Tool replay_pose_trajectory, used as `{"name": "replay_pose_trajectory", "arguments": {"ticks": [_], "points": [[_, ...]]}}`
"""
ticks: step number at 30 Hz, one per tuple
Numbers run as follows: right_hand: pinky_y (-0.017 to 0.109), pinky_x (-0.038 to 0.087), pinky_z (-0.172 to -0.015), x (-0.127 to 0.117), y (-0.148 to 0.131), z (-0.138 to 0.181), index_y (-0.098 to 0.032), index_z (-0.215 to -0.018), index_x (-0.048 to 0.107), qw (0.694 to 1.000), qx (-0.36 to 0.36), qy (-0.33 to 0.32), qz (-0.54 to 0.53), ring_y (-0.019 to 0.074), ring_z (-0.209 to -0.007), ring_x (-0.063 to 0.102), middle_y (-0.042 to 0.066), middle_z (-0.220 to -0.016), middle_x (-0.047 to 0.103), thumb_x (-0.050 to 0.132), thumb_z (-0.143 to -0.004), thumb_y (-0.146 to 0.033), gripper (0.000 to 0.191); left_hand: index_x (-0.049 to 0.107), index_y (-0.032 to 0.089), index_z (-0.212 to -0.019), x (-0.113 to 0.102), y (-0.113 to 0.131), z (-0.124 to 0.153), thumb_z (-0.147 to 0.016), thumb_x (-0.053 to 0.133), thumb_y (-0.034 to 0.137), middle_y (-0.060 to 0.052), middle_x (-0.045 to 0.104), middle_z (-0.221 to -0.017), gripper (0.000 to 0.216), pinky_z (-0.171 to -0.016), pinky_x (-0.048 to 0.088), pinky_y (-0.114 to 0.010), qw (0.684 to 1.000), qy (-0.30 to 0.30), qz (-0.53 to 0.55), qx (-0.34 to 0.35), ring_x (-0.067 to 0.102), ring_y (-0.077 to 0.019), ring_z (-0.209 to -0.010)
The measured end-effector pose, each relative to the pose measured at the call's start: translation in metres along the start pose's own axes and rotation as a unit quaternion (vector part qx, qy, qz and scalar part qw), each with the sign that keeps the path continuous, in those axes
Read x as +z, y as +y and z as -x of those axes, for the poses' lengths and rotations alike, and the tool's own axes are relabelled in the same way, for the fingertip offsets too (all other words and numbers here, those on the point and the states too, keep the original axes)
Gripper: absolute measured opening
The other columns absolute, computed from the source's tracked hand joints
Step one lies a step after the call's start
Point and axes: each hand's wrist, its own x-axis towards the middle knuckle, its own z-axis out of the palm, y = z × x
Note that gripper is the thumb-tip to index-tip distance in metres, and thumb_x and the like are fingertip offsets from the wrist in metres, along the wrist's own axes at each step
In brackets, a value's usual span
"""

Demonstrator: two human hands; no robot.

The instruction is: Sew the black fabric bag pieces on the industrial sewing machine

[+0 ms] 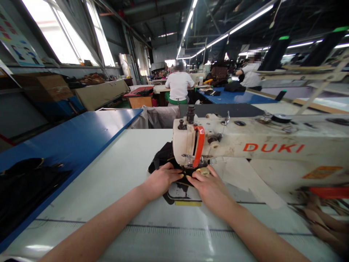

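Observation:
A cream sewing machine marked DUKI stands on the pale worktable. A small piece of black fabric lies under its needle head. My left hand lies flat on the fabric just left of the needle, fingers stretched out. My right hand rests on the fabric just right of it, fingers extended and pressing down, with a pale guard on one fingertip. Both hands almost touch in front of the presser foot.
A blue table runs along the left with dark cloth piled on it. Two seated people work at tables farther back. Blurred wooden objects lie at the right edge. Cardboard boxes stand by the windows.

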Motion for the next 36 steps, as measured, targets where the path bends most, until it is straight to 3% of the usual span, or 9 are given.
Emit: {"name": "replay_pose_trajectory", "arguments": {"ticks": [5,16,36], "points": [[0.045,0.013,-0.107,0.0005,0.0008,-0.0022,-0.018,-0.112,0.061,1.000,0.007,0.007,0.010,0.0190,-0.098,0.054,0.004,-0.099,0.065,0.051,-0.081,-0.005,0.035,0.063,0.022,-0.112,0.0004,-0.0038,-0.0037,-0.094,0.038,0.015,-0.002,0.063,-0.119,0.031,-0.090,0.046,-0.032,1.000,0.015,-0.006,0.011,0.051,-0.0191,-0.104],[0.044,0.012,-0.108,0.0004,-0.0003,-0.0062,-0.020,-0.110,0.064,0.999,0.038,-0.009,0.023,0.0198,-0.099,0.054,0.004,-0.092,0.068,0.051,-0.079,-0.005,0.037,0.065,0.021,-0.104,-0.0012,-0.0020,-0.0083,-0.095,0.037,0.017,-0.004,0.066,-0.106,0.030,-0.094,0.044,-0.032,1.000,0.015,-0.010,0.000,0.051,-0.0190,-0.107],[0.044,0.012,-0.107,-0.0029,-0.0036,-0.0060,-0.020,-0.109,0.063,0.999,0.042,0.002,0.031,0.0186,-0.094,0.055,0.003,-0.095,0.065,0.048,-0.080,-0.004,0.036,0.064,0.021,-0.108,0.0006,-0.0025,-0.0073,-0.094,0.040,0.016,-0.004,0.065,-0.113,0.029,-0.094,0.045,-0.033,1.000,0.024,-0.003,0.002,0.051,-0.0193,-0.107]]}}
